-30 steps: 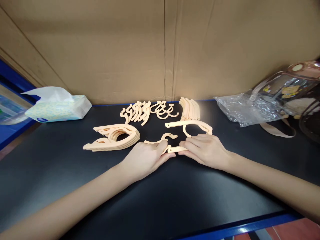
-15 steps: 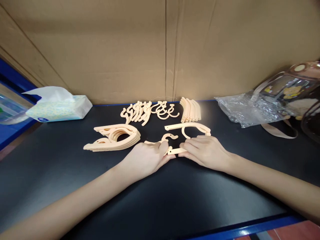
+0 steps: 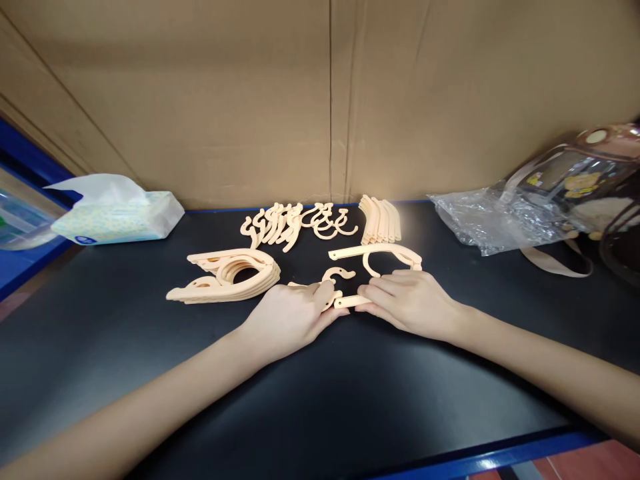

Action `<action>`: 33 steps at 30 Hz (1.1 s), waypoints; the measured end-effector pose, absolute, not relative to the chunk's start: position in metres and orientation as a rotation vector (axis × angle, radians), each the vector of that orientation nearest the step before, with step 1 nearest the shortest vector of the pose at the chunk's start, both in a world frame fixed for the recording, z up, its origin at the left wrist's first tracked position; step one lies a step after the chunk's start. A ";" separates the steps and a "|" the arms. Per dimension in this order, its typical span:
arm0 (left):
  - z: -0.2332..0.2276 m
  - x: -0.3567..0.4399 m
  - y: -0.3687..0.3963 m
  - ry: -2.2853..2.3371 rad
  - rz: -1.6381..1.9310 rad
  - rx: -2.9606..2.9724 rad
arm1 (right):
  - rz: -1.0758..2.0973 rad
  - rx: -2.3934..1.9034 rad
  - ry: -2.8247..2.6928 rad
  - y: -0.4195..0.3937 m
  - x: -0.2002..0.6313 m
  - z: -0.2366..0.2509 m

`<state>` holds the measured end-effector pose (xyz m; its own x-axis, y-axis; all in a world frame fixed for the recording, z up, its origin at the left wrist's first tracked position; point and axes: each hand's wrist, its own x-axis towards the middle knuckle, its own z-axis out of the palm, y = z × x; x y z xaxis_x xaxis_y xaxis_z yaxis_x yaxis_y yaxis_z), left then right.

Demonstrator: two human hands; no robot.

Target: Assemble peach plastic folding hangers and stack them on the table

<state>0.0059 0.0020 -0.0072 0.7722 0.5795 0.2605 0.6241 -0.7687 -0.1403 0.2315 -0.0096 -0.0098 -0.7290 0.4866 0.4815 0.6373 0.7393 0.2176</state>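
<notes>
Peach plastic hanger pieces (image 3: 345, 301) lie on the black counter (image 3: 350, 400), pinched between your hands near its middle. Keep your left hand (image 3: 290, 317) curled on its piece and your right hand (image 3: 407, 300) closed on the straight arm; press them squarely together, flat on the counter. The small loose hook (image 3: 339, 273) just behind should stay clear.

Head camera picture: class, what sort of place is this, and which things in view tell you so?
Probably a small assembly or packing bench: sorted piles of peach plastic hanger parts and hooks lie on a black worktop, walled by a cardboard sheet.
</notes>
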 end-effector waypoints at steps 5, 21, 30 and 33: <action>-0.008 0.006 0.002 -0.963 -0.306 -2.725 | -0.515 -0.873 -2.567 -0.009 0.232 -0.009; -0.006 0.007 0.001 -1.007 -0.271 -2.760 | -0.334 -0.940 -2.706 -0.008 0.232 -0.011; -0.006 0.007 0.001 -0.999 -0.266 -2.755 | -0.283 -0.956 -2.718 -0.010 0.233 -0.011; -0.005 0.007 0.001 -0.996 -0.264 -2.750 | -0.263 -0.959 -2.733 -0.009 0.233 -0.011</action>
